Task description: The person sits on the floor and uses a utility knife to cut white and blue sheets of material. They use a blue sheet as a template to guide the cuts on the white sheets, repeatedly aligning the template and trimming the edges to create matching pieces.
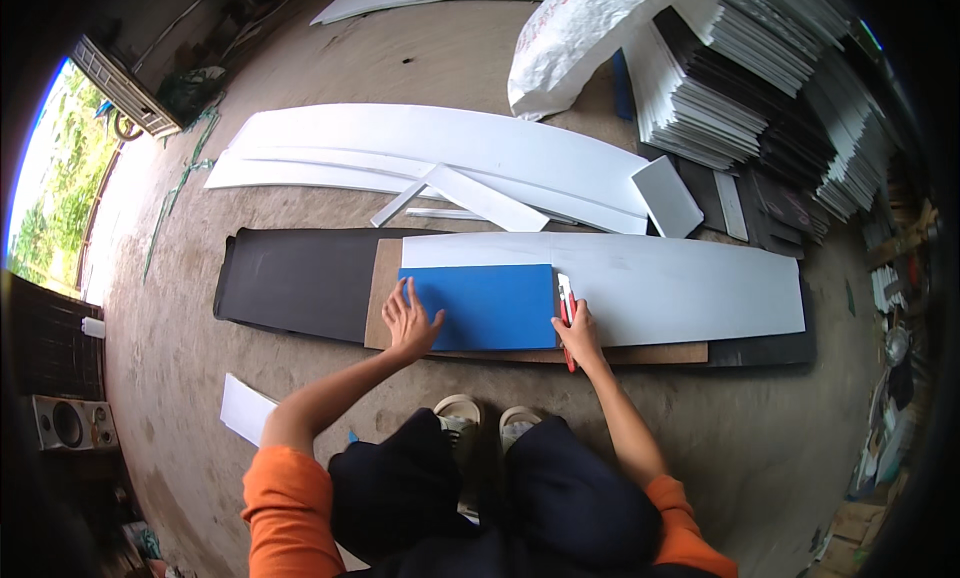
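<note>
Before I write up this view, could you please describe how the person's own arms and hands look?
The left sleeve and right sleeve are plain orange, each ending around the elbow and leaving the forearm bare. The left hand and right hand are ungloved, and no watch or bracelet shows.

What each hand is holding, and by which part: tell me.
The right hand holds the knife by its red handle. The left hand grips nothing; it rests spread on the blue board.
</note>
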A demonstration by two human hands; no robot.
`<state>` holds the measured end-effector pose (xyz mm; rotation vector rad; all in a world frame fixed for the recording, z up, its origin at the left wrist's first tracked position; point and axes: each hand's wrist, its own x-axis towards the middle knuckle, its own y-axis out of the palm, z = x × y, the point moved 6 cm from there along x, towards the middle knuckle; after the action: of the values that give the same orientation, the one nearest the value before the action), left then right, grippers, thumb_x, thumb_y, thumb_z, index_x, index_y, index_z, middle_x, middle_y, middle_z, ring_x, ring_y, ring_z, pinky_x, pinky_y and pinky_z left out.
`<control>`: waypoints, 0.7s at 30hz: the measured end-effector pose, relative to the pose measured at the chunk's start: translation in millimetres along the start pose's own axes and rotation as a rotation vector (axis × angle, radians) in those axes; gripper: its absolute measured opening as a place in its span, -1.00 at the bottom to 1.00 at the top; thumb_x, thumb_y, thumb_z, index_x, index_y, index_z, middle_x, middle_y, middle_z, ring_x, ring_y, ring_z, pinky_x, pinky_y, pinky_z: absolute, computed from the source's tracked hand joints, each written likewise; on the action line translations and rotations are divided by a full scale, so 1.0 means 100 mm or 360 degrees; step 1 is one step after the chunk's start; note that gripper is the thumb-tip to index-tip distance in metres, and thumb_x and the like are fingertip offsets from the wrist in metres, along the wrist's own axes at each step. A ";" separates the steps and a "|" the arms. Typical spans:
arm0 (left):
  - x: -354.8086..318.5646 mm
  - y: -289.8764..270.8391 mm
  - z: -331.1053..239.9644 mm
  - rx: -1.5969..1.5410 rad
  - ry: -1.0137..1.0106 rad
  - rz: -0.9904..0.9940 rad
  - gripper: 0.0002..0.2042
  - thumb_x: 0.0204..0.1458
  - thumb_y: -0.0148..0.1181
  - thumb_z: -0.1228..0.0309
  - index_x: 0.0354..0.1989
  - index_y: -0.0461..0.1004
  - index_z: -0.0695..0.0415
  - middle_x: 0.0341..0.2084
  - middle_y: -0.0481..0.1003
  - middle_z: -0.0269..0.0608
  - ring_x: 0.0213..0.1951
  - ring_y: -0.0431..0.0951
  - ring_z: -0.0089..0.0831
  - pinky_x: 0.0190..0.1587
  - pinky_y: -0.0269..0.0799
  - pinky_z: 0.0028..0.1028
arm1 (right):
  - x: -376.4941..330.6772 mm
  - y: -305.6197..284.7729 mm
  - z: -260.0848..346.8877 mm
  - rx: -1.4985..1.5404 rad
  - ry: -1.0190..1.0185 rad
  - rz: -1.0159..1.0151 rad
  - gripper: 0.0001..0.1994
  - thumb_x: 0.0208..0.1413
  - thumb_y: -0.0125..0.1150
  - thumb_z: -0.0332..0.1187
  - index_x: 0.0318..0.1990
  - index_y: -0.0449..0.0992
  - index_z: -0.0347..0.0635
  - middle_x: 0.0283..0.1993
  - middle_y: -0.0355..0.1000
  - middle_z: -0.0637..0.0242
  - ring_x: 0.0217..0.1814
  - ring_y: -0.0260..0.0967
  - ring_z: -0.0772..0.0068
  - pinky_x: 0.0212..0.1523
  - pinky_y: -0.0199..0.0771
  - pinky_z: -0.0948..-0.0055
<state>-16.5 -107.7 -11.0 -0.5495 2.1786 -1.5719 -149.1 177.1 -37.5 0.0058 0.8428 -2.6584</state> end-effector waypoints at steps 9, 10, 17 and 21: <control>-0.29 0.06 0.35 -0.0557 -0.0423 -0.0342 -0.29 -0.10 0.20 0.26 0.14 0.01 0.38 0.02 0.15 0.15 0.05 0.13 0.01 0.12 0.07 -0.22 | -0.11 0.09 0.17 0.0168 0.0210 -0.0035 -0.73 -0.05 0.16 -0.44 -0.27 0.18 -0.26 -0.53 0.32 0.23 -0.69 0.31 0.44 -0.69 0.33 0.45; -0.31 0.01 0.36 -0.0651 -0.0402 -0.0429 -0.35 -0.09 0.21 0.26 0.10 0.08 0.39 -0.04 0.22 0.19 0.03 0.21 -0.02 0.09 0.13 -0.25 | -0.08 0.09 0.18 0.0358 0.0199 -0.0093 -0.77 -0.02 0.13 -0.45 -0.29 0.18 -0.23 -0.53 0.32 0.27 -0.67 0.29 0.51 -0.71 0.31 0.52; -0.55 -0.31 1.40 -0.1787 -0.0899 -0.0790 -0.52 0.08 0.03 0.30 0.13 0.07 0.21 -0.16 0.36 -0.03 -0.14 0.40 -0.29 -0.09 0.31 -0.41 | 0.41 0.59 1.08 0.0790 0.0174 0.0180 -0.79 0.09 -0.02 -0.38 -0.18 0.13 -0.19 -0.38 0.43 0.21 -0.56 0.41 0.41 -0.62 0.37 0.52; -1.01 -0.17 1.88 -0.1874 -0.1013 -0.1457 -0.55 0.15 -0.13 0.41 0.21 0.00 0.16 -0.12 0.33 -0.10 -0.17 0.38 -0.43 -0.12 0.32 -0.44 | 0.42 1.41 1.51 0.1179 0.0527 0.0529 -0.81 0.17 -0.16 -0.37 -0.12 0.08 -0.20 -0.26 0.37 0.06 -0.45 0.44 0.22 -0.52 0.47 0.34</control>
<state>169.5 -209.1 -40.1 -2.2213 2.1506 -0.0084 -127.0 -28.9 3.6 0.7123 -0.1067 -2.5110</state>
